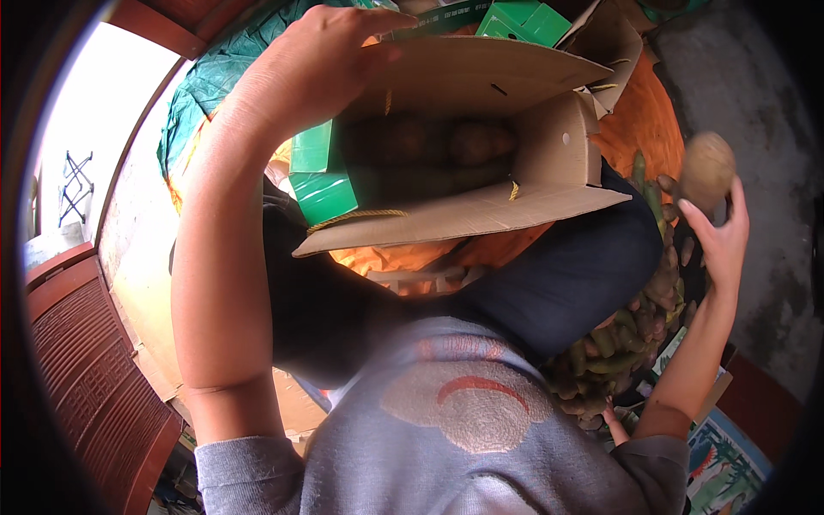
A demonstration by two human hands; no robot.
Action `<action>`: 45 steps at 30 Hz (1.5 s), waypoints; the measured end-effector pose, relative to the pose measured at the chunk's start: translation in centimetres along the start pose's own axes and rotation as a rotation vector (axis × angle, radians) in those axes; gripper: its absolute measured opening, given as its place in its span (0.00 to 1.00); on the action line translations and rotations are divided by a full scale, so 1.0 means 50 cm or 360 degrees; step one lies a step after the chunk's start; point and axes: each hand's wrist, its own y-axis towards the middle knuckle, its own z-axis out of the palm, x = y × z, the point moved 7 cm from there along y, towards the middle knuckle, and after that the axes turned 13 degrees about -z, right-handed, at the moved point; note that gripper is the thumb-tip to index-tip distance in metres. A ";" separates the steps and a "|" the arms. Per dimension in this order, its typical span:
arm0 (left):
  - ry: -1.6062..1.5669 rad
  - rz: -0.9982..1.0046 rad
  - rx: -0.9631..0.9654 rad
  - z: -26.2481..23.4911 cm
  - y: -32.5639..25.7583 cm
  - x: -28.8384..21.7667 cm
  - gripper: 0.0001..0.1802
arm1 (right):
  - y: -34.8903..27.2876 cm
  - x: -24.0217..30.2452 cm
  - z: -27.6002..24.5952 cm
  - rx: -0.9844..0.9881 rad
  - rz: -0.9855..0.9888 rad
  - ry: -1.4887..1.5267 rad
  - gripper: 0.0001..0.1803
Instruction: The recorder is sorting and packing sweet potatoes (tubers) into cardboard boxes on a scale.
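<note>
A cardboard box (472,215) with raised flaps and yellow cord handles stands in front of me across my legs. In its shadowed inside lie round brownish tubers (479,143), hard to make out. My left hand (330,60) is at the far left corner of the box, its thumb and fingers closed about the edge of the far flap. Out to the right, my right hand (725,240) grips a large tan potato (709,167), slightly blurred, held up between thumb and fingers. It is above and beside a heap of long green vegetables and brown tubers (614,348).
Orange sheeting (639,120) lies under and beyond the box. Green cartons (524,21) and another open cardboard box (614,60) stand behind. A carved reddish-brown wooden panel (99,378) is at left. What looks like another person's small hand (613,419) shows by the heap.
</note>
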 end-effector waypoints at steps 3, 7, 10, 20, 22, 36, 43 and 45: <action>-0.0013 -0.0077 0.0054 0.004 -0.002 0.017 0.16 | 0.107 0.138 0.152 0.0506 -0.0503 -0.0137 0.39; 0.0051 -0.0104 0.0044 -0.005 -0.010 0.020 0.16 | 0.140 0.202 0.358 0.1170 -0.0973 -0.0358 0.34; 0.0065 -0.0034 0.0021 -0.010 -0.012 0.012 0.15 | 0.129 0.183 0.472 0.1643 -0.0977 -0.0577 0.34; 0.0109 0.0085 -0.0088 -0.009 -0.016 0.037 0.17 | 0.147 0.143 0.492 0.1522 -0.0826 -0.0274 0.34; 0.0102 0.0015 -0.0062 0.001 -0.016 0.047 0.17 | 0.156 0.177 0.423 0.1175 -0.0877 0.0088 0.31; -0.0016 0.0099 -0.0260 -0.079 -0.058 -0.005 0.20 | -0.080 0.098 0.118 0.0035 -0.0203 0.0269 0.17; -0.0157 0.0038 -0.0601 -0.082 -0.069 0.028 0.18 | -0.121 0.079 0.070 -0.0079 -0.0455 0.0253 0.12; -0.0254 -0.0141 -0.0405 -0.124 -0.058 0.030 0.19 | -0.106 0.098 0.054 -0.0034 -0.0543 0.0268 0.10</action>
